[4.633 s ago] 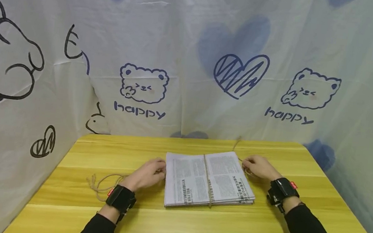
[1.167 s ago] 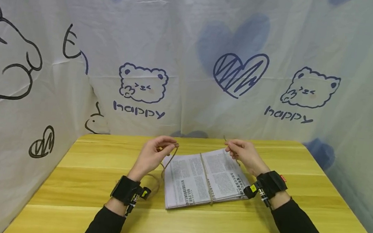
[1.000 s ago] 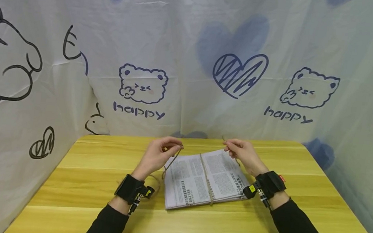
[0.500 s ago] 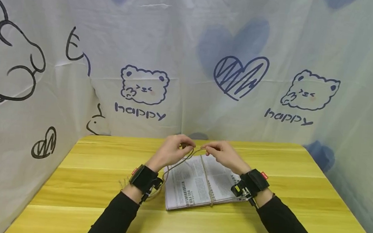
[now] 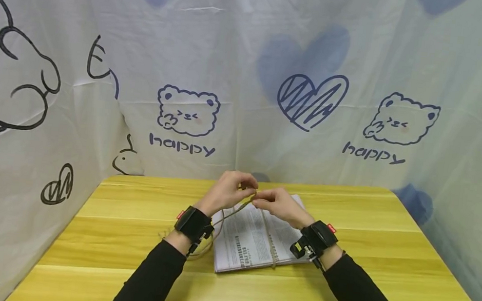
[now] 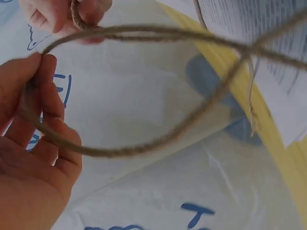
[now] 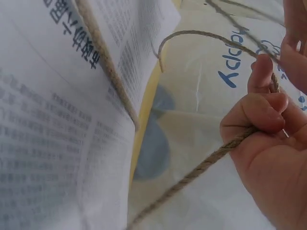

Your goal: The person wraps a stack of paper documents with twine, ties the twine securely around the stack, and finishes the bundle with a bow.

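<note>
A stack of folded newspapers (image 5: 235, 250) lies on the table with a strand of brown twine (image 5: 272, 244) running across its top. Above its far edge, my left hand (image 5: 230, 188) pinches the twine between thumb and fingers. In the left wrist view a wide loop of that twine (image 6: 129, 152) hangs from this hand. Close beside it, my right hand (image 5: 281, 206) grips another length; in the right wrist view the twine (image 7: 192, 177) passes through its curled fingers, and a loose end (image 7: 192, 32) arcs out beyond them. The two hands' fingertips almost meet.
The yellow wood-grain table (image 5: 225, 298) extends around the stack. Slack twine (image 5: 199, 255) trails by the left wrist, left of the papers. A white printed cloth (image 5: 240, 72) rises behind the table and along both sides.
From either side of the newspapers, both hands have risen and come together above the far edge, bringing lengths of twine with them. The slack at the left has been drawn toward the stack.
</note>
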Demonstrator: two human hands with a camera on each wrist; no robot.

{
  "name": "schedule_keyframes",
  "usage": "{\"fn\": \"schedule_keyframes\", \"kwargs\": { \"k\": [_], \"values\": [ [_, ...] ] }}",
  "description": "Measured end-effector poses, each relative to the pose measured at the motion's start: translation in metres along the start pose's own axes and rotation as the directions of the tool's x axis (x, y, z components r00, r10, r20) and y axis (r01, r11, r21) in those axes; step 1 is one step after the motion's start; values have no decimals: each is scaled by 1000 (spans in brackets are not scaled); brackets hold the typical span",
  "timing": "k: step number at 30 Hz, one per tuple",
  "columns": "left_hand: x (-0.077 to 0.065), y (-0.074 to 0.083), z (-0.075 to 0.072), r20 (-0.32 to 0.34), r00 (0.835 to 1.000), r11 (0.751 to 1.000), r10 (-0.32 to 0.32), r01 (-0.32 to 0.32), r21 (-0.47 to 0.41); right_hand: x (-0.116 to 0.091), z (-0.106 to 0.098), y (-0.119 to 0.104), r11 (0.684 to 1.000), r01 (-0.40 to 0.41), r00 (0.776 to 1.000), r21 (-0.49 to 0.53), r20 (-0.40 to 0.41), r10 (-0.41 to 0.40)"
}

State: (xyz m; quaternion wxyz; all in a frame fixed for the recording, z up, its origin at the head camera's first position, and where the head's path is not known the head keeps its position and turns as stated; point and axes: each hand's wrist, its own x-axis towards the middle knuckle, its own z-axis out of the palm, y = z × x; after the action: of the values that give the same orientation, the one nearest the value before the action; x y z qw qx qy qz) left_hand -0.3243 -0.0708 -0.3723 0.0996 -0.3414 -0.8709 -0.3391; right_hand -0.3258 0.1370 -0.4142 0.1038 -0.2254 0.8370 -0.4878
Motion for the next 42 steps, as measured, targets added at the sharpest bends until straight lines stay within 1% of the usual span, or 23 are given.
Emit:
{"fn": "schedule_keyframes", "kwargs": {
  "k": [2, 5, 8, 12, 15, 17, 20, 22, 25, 26, 27, 28, 29, 31, 33, 34, 35, 36, 37, 39, 40, 41, 42],
  "values": [
    [0, 0, -4, -3, 1000, 1000, -6, 6, 0, -2, -3, 3, 1000, -3, 1000, -18, -28, 2],
    [0, -1, -15, -24, 999, 997, -46, 45, -65, -6, -13, 11, 999, -42, 993, 26, -108, 45],
    [3, -1, -27, -24, 994, 968, -107, 99, -229, -12, -28, 17, 979, -49, 976, 197, -200, 89],
    [10, 4, -41, 12, 985, 889, -175, 163, -428, -22, -46, 16, 917, 53, 949, 395, -307, 77],
    [19, 12, -50, 16, 979, 844, -204, 184, -503, -31, -55, 8, 856, 156, 924, 493, -378, 49],
    [27, 18, -55, 10, 977, 822, -212, 184, -539, -37, -59, 4, 803, 231, 902, 550, -431, 36],
    [41, 31, -59, 8, 978, 781, -207, 170, -601, -46, -62, 1, 727, 327, 864, 604, -503, 30],
    [50, 40, -60, 10, 983, 764, -183, 149, -628, -52, -63, 1, 695, 371, 841, 616, -541, 30],
    [62, 53, -61, 28, 990, 733, -141, 123, -669, -60, -64, 4, 682, 396, 828, 615, -560, 24],
    [65, 56, -62, 36, 992, 732, -124, 116, -671, -62, -64, 5, 682, 399, 828, 612, -561, 19],
    [68, 60, -62, 46, 993, 742, -108, 111, -662, -64, -65, 5, 686, 401, 827, 608, -561, 14],
    [70, 63, -63, 55, 994, 759, -93, 107, -642, -65, -66, 6, 684, 405, 828, 607, -560, 7],
    [73, 65, -63, 54, 995, 790, -80, 96, -605, -66, -66, 6, 685, 409, 829, 603, -560, -2],
    [79, 69, -64, 20, 999, 881, -50, 54, -470, -68, -68, 6, 684, 419, 827, 597, -562, -16],
    [85, 72, -63, -44, 999, 970, -14, 3, -242, -70, -71, 5, 682, 429, 823, 592, -568, -24],
    [89, 72, -62, -91, 996, 995, -1, -8, -102, -70, -72, 5, 678, 434, 821, 593, -570, -27],
    [92, 72, -61, -136, 991, 999, 4, 2, 47, -71, -73, 5, 680, 435, 821, 590, -571, -29],
    [95, 72, -59, -171, 985, 983, 0, 31, 182, -71, -74, 6, 681, 434, 821, 589, -571, -30],
    [98, 71, -57, -190, 982, 951, -12, 70, 301, -72, -76, 6, 680, 436, 821, 590, -570, -32],
    [101, 68, -50, -199, 977, 856, -70, 162, 492, -72, -78, 5, 682, 434, 823, 589, -567, -34],
    [102, 67, -46, -191, 975, 814, -116, 203, 544, -73, -79, 5, 684, 432, 825, 588, -565, -36],
    [102, 65, -42, -170, 969, 788, -178, 244, 565, -73, -79, 5, 687, 430, 825, 586, -563, -36],
    [102, 64, -39, -152, 959, 782, -240, 284, 554, -74, -80, 5, 684, 431, 827, 588, -561, -39]
  ]
}}
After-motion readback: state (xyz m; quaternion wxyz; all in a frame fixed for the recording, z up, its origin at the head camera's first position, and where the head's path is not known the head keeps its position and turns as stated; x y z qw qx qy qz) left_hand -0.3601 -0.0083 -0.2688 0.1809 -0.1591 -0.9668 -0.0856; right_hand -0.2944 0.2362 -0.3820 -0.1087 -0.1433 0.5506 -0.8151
